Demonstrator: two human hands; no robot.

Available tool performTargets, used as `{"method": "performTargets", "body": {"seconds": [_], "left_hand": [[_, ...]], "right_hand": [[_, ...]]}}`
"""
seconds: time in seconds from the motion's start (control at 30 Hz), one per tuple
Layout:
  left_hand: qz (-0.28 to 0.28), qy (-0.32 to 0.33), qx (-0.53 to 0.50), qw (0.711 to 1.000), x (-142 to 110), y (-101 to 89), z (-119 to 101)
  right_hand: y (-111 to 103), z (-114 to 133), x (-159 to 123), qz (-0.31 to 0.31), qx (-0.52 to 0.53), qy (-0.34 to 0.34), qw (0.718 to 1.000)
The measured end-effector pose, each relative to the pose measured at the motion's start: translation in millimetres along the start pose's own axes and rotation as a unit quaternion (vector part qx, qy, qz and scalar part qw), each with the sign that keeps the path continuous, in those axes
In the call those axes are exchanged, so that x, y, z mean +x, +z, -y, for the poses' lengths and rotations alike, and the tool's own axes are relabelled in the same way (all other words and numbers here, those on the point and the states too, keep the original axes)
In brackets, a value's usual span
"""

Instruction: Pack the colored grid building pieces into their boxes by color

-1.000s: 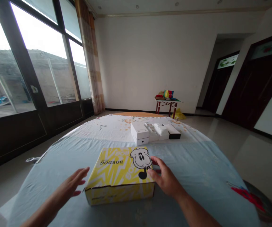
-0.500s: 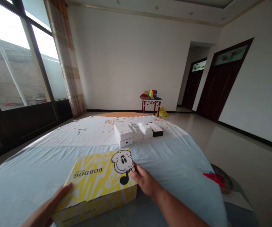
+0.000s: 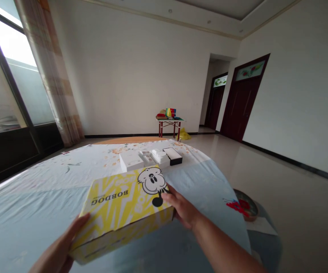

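box point(image 3: 124, 212) between left hand point(image 3: 60, 246), right hand point(image 3: 182, 209)

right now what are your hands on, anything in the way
Left hand and right hand on opposite sides of yellow box. White box just beyond it, cannot tell if touching.

One left hand point(image 3: 58, 248), one right hand point(image 3: 182, 209), one yellow box point(image 3: 121, 212).
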State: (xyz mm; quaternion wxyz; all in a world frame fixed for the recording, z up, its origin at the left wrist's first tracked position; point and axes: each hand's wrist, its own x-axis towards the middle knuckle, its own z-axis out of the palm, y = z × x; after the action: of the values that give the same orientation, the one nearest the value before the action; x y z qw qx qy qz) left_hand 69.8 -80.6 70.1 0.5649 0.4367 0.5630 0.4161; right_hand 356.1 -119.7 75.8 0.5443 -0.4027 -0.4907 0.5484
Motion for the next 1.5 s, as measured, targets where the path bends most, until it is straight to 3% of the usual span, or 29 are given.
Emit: {"method": "performTargets", "body": {"seconds": [0.07, 0.13, 0.2, 0.27, 0.37, 0.5, 0.63, 0.73, 0.83, 0.93, 1.07, 1.37, 1.43, 1.5], "left_hand": [[0.057, -0.032, -0.055, 0.996, 6, 28.9, -10], [0.145, 0.003, -0.092, 0.985, 13, 59.7, -19], [0.185, 0.044, -0.089, 0.978, 25, 89.0, -23], [0.175, 0.067, -0.056, 0.981, 43, 113.5, -22], [0.112, 0.111, 0.045, 0.986, 72, 137.7, -9], [0.095, 0.188, 0.158, 0.965, 96, 150.7, 24], [0.065, 0.237, 0.278, 0.928, 100, 152.6, 56], [0.066, 0.246, 0.321, 0.912, 100, 151.2, 67], [0.075, 0.227, 0.323, 0.916, 98, 150.1, 65], [0.069, 0.203, 0.293, 0.932, 97, 150.6, 63], [0.032, 0.205, 0.24, 0.948, 94, 152.3, 63], [0.041, 0.221, 0.259, 0.939, 92, 153.5, 59], [0.037, 0.225, 0.251, 0.941, 93, 155.7, 60], [0.029, 0.236, 0.228, 0.944, 95, 156.1, 60]], "right_hand": [[-22, 9, 0, -0.013, 0.029, -0.013, 0.999], [-48, 14, 2, -0.047, 0.041, -0.034, 0.997], [-76, 17, 4, -0.085, 0.04, -0.031, 0.995], [-107, 21, 5, -0.123, 0.034, -0.013, 0.992], [-157, 32, 6, -0.17, 0.024, 0.0, 0.985], [-223, 52, 13, -0.222, -0.006, -0.017, 0.975], [-282, 66, 33, -0.284, -0.033, -0.012, 0.958], [-320, 66, 53, -0.34, -0.023, 0.01, 0.94], [-351, 59, 74, -0.375, -0.01, 0.041, 0.926], [-369, 47, 93, -0.374, -0.014, 0.076, 0.924], [-376, 27, 112, -0.33, 0.013, 0.11, 0.937], [-375, -2, 122, -0.312, 0.016, 0.141, 0.939], [-376, -2, 121, -0.319, -0.016, 0.146, 0.936], [-376, 2, 122, -0.348, -0.101, 0.107, 0.926]]}}
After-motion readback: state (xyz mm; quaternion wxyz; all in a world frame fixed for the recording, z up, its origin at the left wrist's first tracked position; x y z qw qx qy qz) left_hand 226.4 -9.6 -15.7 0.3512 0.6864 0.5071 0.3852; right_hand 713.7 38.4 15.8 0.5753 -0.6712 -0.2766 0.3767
